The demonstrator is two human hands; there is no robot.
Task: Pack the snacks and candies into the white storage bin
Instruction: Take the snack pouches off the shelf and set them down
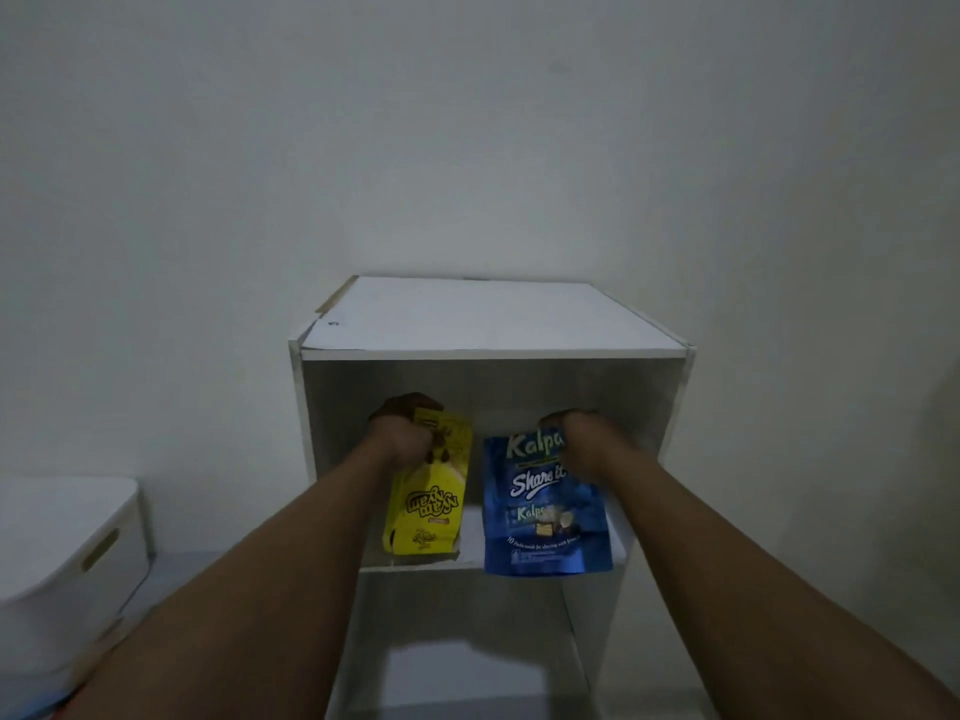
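A white shelf unit (pixel 493 324) stands ahead, both hands reaching into its upper compartment. The white storage bin (pixel 67 553) sits on the floor, well to the left of the left hand. The right hand (pixel 584 444) grips the top of a blue Kalpa pouch (pixel 545 517). Just beside it, the left hand (pixel 405 433) clutches the top of a yellow snack pouch (pixel 428 506).

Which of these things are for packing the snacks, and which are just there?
For the job:
- yellow snack pouch, gripped at its top by the left hand
- blue Kalpa pouch, gripped at its top by the right hand
- white storage bin, low on the left

Just there:
- white shelf unit
- plain wall
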